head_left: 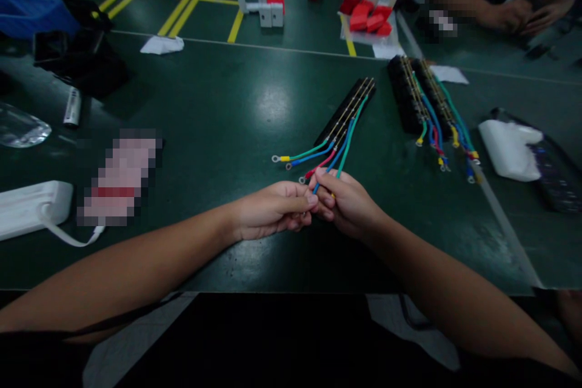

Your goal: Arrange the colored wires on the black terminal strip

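Observation:
My left hand [273, 211] and my right hand [346, 201] meet at the middle of the dark green table [218, 127], both closed in a pinch around the ends of coloured wires [339, 154]. The wires, green, blue and red with ring terminals, run from a long black strip [348, 110] that lies slanting away from me. Two of the ring ends [282, 160] lie loose on the table left of my fingers. What sits exactly between my fingertips is hidden.
Two more black strips with coloured wires [421, 100] lie to the right. A white device [509, 148] sits far right, a white block with strap [31, 209] at left. Red parts [370, 15] and white blocks [261, 6] stand at the back. Another person's hands [522, 15] rest at top right.

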### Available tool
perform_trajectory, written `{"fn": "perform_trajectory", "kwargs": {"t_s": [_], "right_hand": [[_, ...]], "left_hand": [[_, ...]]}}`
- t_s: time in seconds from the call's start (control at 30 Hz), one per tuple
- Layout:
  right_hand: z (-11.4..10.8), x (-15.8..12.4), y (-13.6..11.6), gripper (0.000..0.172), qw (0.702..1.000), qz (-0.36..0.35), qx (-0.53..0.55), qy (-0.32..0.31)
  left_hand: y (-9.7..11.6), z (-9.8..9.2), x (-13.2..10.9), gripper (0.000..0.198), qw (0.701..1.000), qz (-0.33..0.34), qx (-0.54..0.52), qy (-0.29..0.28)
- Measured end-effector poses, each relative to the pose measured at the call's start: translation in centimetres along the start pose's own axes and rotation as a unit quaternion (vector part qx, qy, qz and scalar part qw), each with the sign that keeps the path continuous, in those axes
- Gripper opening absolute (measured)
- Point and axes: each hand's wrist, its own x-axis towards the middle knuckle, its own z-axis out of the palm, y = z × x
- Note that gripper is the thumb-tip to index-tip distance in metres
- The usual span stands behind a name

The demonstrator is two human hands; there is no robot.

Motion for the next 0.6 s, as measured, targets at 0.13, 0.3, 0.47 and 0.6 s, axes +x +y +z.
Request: {"fn": "perform_trajectory", "kwargs": {"t_s": [0.13,0.3,0.47,0.6], "right_hand": [[0.2,0.0,0.1,0.025,1.0,0.001,-0.001,0.024],[0.7,0.2,0.2,0.023,0.999,-0.007,0.0,0.054],[1.4,0.2,0.3,0.022,0.995,-0.021,0.001,0.101],[1.7,0.1,0.3,0.021,0.993,-0.024,0.01,0.117]], "left_hand": [[0.0,0.1,0.0,0.018,1.0,-0.003,-0.012,0.023],[0.0,0.2,0.0,0.017,0.999,-0.004,-0.004,0.035],[0.0,0.1,0.0,0.016,1.0,0.002,0.015,0.024],[-0.1,0.1,-0.1,0.02,0.999,-0.007,0.014,0.033]]}}
